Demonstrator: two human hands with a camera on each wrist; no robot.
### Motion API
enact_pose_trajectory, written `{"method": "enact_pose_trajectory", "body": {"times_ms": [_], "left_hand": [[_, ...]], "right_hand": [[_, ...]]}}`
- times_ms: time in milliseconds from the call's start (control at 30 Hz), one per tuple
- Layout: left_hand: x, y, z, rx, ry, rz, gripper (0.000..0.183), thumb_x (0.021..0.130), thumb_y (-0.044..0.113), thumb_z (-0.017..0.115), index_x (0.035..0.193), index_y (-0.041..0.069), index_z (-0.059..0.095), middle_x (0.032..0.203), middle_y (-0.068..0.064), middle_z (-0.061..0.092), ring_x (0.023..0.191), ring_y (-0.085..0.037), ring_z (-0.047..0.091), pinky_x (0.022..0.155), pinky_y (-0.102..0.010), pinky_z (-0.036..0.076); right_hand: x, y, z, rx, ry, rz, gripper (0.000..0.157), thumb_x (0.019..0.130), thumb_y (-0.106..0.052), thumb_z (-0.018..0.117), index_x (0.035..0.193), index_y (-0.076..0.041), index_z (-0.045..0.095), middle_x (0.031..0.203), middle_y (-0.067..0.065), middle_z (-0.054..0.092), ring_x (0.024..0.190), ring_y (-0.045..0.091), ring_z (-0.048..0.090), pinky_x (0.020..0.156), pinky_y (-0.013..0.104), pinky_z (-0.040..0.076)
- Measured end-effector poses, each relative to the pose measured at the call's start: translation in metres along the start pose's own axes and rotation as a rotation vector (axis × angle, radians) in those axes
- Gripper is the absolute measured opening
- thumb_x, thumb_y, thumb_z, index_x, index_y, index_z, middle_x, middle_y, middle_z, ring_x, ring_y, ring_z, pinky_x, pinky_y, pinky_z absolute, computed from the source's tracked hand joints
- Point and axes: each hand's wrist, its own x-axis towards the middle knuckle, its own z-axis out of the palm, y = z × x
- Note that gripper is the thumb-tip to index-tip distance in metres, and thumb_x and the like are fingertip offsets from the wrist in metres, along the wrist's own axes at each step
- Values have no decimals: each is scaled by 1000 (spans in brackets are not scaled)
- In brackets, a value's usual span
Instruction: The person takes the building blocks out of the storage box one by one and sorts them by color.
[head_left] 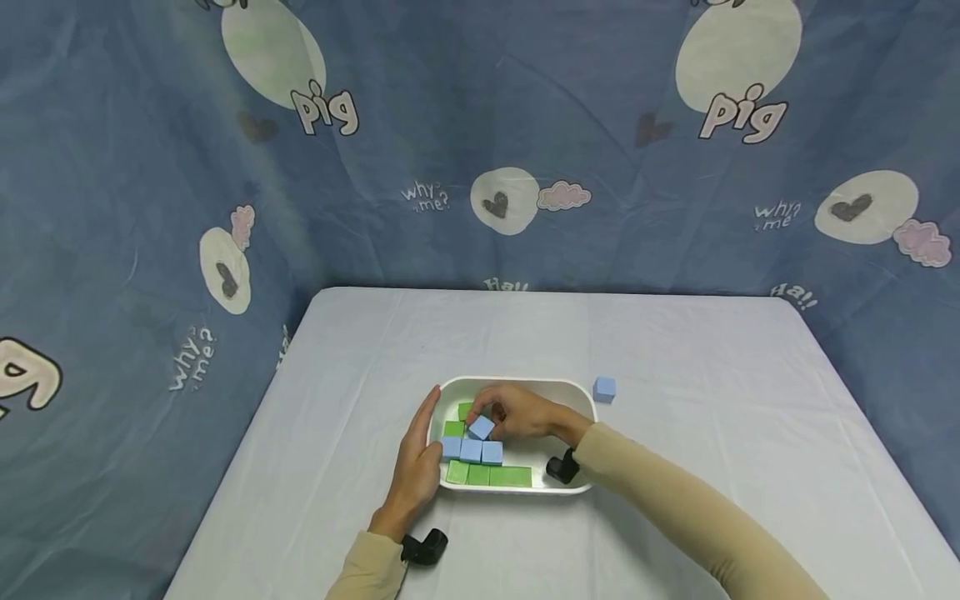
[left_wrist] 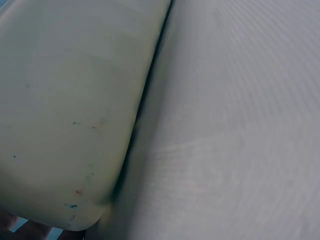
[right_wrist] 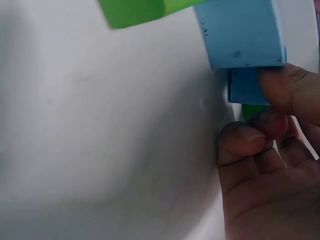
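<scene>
A white tray point(head_left: 551, 487) holds blue and green blocks. My right hand point(head_left: 521, 412) reaches inside and pinches a tilted blue block point(head_left: 482, 427) between thumb and fingers. Right below that block, several blue blocks form a row point(head_left: 471, 451). Along the near wall lie green blocks point(head_left: 480, 475), and another green block point(head_left: 453, 428) sits behind the blue row. My left hand point(head_left: 416, 467) rests against the tray's left side with fingers straight, its thumb at the rim by the leftmost blue block. In the right wrist view, the thumb point(right_wrist: 292, 90) touches blue.
A single blue block point(head_left: 604, 389) lies on the white-covered table point(head_left: 675, 350), just outside the tray's far right corner. Behind the table hangs a blue patterned cloth point(head_left: 420, 108). The tray's outer wall point(left_wrist: 75, 100) fills the left of the left wrist view.
</scene>
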Motion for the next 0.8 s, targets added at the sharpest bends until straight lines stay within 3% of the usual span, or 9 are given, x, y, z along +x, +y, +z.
{"method": "enact_pose_trajectory", "body": {"times_ms": [233,400,533,700,800], "left_hand": [[-2,-2,3,3,11,7,86,79,-14,38,161,8,28,165,-8,29,153,-25,20,123,-50,14],[-3,-2,5,2,14,-6,84,80,-13,38,161,9,29,165,-6,30,152,-22,20,124,-47,15],[-4,-2,4,23,16,-10,84,80,-12,39,161,8,30,165,-5,30,152,-20,21,123,-44,16],[-1,1,3,39,27,7,83,80,-12,39,161,8,30,164,-5,31,152,-21,23,123,-45,17],[-1,2,2,43,29,9,82,81,-11,38,161,7,30,164,-6,31,152,-22,23,124,-46,17]], "right_hand": [[-5,-5,-3,4,-3,47,36,82,12,75,111,-8,75,112,2,64,73,12,53,64,23,49],[-9,-9,-6,78,-14,78,35,84,11,73,114,-8,73,118,2,63,66,12,56,58,24,49],[-10,-13,-10,104,-21,63,36,85,10,72,117,-7,71,115,3,64,58,11,53,50,24,47],[-12,-24,-23,124,12,7,37,85,9,72,120,-4,69,111,6,63,65,13,51,55,25,46],[-16,-28,-32,157,35,-1,36,85,7,73,120,-4,68,97,12,60,67,15,49,57,26,45]]}}
